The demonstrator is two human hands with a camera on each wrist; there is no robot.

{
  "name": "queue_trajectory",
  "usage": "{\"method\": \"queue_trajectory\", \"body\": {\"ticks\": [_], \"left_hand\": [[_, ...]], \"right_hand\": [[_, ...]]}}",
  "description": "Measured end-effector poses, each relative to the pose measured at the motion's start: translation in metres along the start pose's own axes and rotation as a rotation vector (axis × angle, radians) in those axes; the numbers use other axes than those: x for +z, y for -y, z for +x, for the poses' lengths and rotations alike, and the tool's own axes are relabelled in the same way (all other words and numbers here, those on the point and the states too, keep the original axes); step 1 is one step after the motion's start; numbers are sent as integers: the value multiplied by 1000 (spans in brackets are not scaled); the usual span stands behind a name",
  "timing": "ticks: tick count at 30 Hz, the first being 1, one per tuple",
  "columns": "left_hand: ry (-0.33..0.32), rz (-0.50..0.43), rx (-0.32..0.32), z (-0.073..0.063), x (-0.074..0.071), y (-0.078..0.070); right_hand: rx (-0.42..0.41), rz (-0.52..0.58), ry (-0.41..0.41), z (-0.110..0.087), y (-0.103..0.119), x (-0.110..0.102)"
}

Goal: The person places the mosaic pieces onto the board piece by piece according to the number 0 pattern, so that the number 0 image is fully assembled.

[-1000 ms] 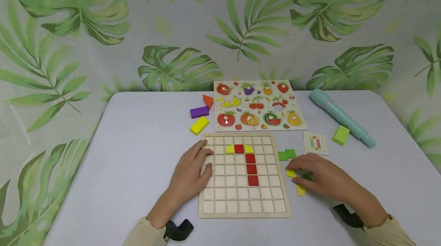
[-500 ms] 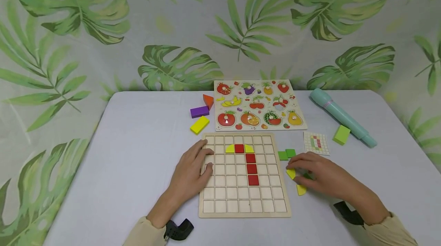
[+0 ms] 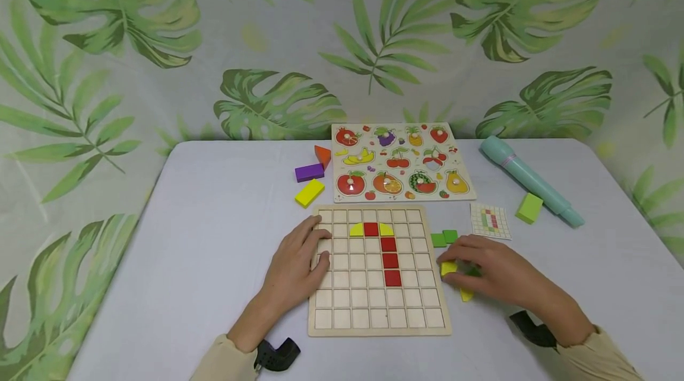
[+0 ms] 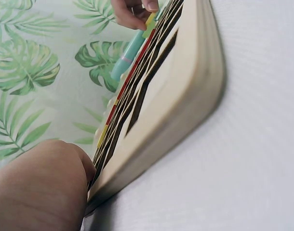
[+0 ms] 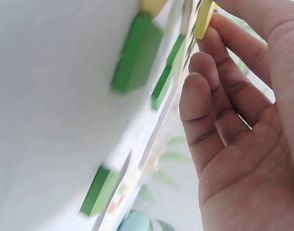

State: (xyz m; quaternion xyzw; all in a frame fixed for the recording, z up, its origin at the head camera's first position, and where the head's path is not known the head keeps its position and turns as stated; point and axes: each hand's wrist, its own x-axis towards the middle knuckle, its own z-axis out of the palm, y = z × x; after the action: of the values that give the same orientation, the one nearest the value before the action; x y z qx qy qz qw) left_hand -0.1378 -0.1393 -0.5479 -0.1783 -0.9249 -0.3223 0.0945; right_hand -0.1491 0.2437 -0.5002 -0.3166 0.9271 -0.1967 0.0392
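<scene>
My right hand (image 3: pixel 497 268) pinches a yellow tile (image 5: pixel 204 20) between thumb and index finger, just off the right edge of a wooden grid board (image 3: pixel 379 332). Another yellow tile (image 3: pixel 467 294) and a green tile (image 5: pixel 135 53) lie below that hand, partly covered in the head view. My left hand (image 3: pixel 293 265) rests along the board's left edge with its fingers spread over the rim. On the grid, a red square tile (image 3: pixel 371 229) sits between two yellow rounded tiles (image 3: pixel 356 230); a column of red tiles (image 3: pixel 390 261) runs down below the right one.
Two green tiles (image 3: pixel 439 241) lie by the board's right edge, with a small pattern card (image 3: pixel 490 221) beyond. Behind the board is a fruit puzzle (image 3: pixel 401 174). A purple block (image 3: pixel 309 173), yellow block (image 3: pixel 310 193), orange block (image 3: pixel 323 156), green block (image 3: pixel 529 209) and teal tube (image 3: pixel 526 178) stand around.
The right hand has taken up the yellow tile from the table and shifted slightly left toward the board. The left hand has stayed in place on the board's edge.
</scene>
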Motion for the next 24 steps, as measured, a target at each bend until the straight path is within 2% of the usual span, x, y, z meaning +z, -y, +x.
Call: {"method": "queue_trajectory", "body": {"ticks": [4,11,14,24], "left_hand": [[1,-1,-4,0,-1,0],[-4,-8,-1,0,0,0],[-9,-9,4,0,0,0],[-16,-12,17,0,1,2]], "right_hand": [[-45,27,-16,6,8,3],[-201,68,-27,20,32,14],[-236,73,-15,25,39,20],[-246,76,50,34,58,34]]}}
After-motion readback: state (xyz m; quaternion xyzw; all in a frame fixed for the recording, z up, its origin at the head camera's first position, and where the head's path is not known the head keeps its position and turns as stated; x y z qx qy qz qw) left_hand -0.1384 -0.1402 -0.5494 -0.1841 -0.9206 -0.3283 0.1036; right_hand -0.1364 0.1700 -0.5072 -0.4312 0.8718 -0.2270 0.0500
